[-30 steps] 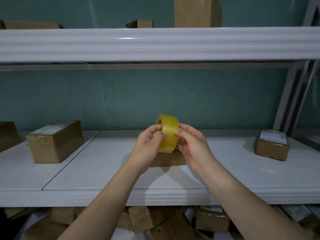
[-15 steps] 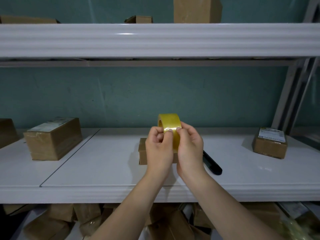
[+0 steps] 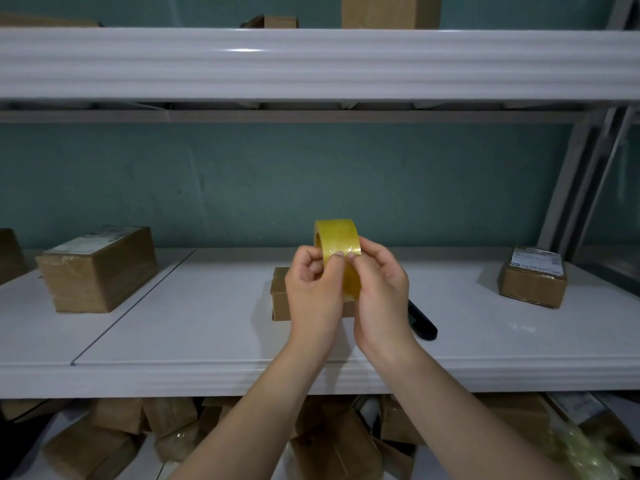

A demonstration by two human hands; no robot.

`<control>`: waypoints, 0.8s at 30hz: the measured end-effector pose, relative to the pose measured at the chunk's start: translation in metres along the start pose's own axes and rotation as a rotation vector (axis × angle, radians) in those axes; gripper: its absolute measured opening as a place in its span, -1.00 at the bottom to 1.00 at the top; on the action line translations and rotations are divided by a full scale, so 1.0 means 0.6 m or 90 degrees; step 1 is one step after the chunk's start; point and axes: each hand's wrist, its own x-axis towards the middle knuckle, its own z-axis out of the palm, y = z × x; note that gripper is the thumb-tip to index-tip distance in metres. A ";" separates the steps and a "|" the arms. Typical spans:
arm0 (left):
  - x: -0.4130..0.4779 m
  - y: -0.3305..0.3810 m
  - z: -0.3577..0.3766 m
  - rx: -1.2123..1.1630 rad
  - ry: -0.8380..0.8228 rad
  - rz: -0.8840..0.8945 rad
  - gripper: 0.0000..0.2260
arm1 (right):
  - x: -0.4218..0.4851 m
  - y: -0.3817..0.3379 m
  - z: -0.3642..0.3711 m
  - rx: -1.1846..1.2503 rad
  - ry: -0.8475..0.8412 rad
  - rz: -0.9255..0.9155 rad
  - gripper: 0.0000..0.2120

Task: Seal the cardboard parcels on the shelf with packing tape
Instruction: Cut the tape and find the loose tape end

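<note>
I hold a yellow roll of packing tape point(image 3: 337, 237) upright above the white middle shelf point(image 3: 207, 327). My left hand point(image 3: 313, 292) and my right hand point(image 3: 381, 292) both grip the roll, thumbs and fingertips pinching at its outer face. Right behind my hands lies a small flat cardboard parcel point(image 3: 280, 296), mostly hidden. A larger parcel point(image 3: 98, 268) with a label on top stands at the left of the shelf. Another labelled parcel point(image 3: 533, 277) sits at the right.
A black tool point(image 3: 420, 323), like a cutter, lies on the shelf right of my hands. The upper shelf point(image 3: 311, 64) overhangs, with boxes on it. Several parcels are heaped on the lower level point(image 3: 166, 431). A grey upright point(image 3: 575, 181) slants at right.
My hands drew together on the roll and turned knuckles towards me. The small parcel and the black tool came into view behind them.
</note>
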 end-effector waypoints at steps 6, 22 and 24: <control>-0.009 -0.002 -0.008 -0.013 -0.047 0.004 -0.90 | -0.002 -0.006 0.000 -0.003 0.023 -0.012 -0.82; -0.009 0.000 -0.005 -0.015 -0.048 0.000 -0.85 | -0.007 0.000 -0.001 0.047 0.012 -0.008 -0.77; -0.014 0.002 -0.007 -0.025 -0.090 -0.004 -0.95 | -0.005 -0.005 -0.005 0.041 0.016 -0.020 -0.81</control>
